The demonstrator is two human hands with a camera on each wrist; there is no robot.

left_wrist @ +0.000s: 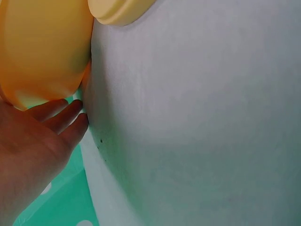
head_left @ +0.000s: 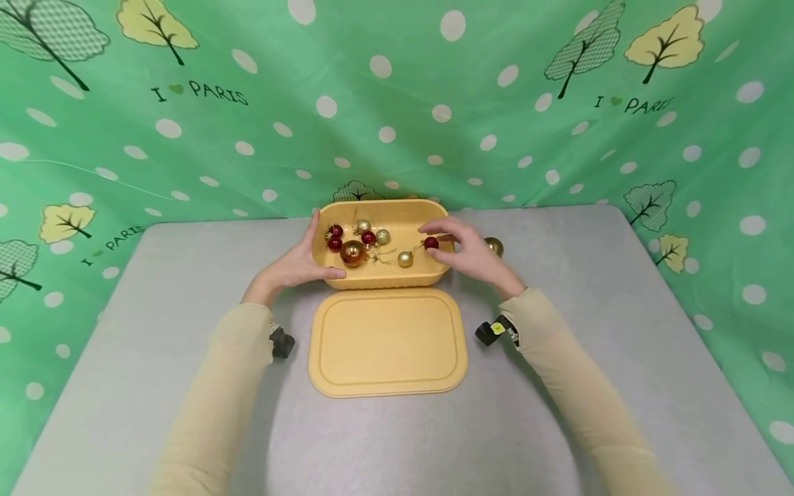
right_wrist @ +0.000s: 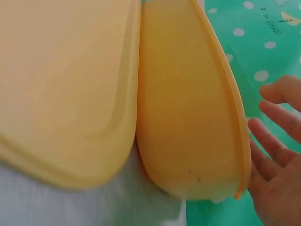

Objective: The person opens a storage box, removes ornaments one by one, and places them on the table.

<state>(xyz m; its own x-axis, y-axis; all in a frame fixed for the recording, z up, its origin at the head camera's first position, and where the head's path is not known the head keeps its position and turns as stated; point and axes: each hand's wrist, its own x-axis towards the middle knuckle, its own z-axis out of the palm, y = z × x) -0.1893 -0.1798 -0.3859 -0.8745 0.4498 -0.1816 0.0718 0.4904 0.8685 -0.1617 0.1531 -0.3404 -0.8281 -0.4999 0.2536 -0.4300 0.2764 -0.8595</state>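
In the head view a yellow plastic box [head_left: 406, 281] holds several small Christmas baubles, among them a large amber-gold bauble [head_left: 353, 253], red baubles and pale gold ones. My left hand [head_left: 296, 262] holds the box's left end, thumb over the front rim and index finger up by the back left corner. Over the right end of the box is my right hand [head_left: 468, 253], fingers apart. A red bauble [head_left: 431, 242] shows between its thumb and index finger. In the right wrist view the fingers [right_wrist: 269, 139] look loose beside the box wall, and that bauble is hidden.
A yellow lid [head_left: 387, 342] lies flat on the grey table [head_left: 527, 427] just in front of the box. One gold bauble [head_left: 494, 246] sits on the table to the right, partly behind my right hand. A green dotted curtain [head_left: 384, 103] hangs behind the box.
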